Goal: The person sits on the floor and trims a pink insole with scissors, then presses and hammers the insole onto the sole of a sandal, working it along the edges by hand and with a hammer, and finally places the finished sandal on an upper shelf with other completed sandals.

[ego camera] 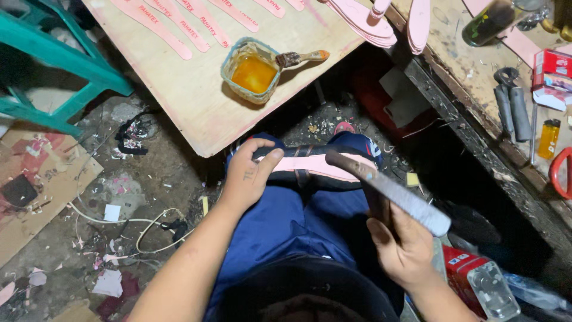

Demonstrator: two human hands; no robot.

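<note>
My left hand [249, 176] grips the near end of a shoe sole [322, 164], pink underneath with a dark upper and straps, which rests across my knees in blue trousers. My right hand [401, 244] is closed on the dark handle of a hammer [387, 189]. Its long metal head slants above the right part of the sole. Whether the hammer touches the sole cannot be told.
A tilted wooden board [196, 89] holds pink strips [159, 24], a tub of amber glue [252, 70] and a brush [302, 58]. Pink insoles [363, 21] lie stacked at its far end. A workbench [476, 77] at right carries pliers [513, 101] and a lighter [549, 138]. A green stool [53, 65] stands left.
</note>
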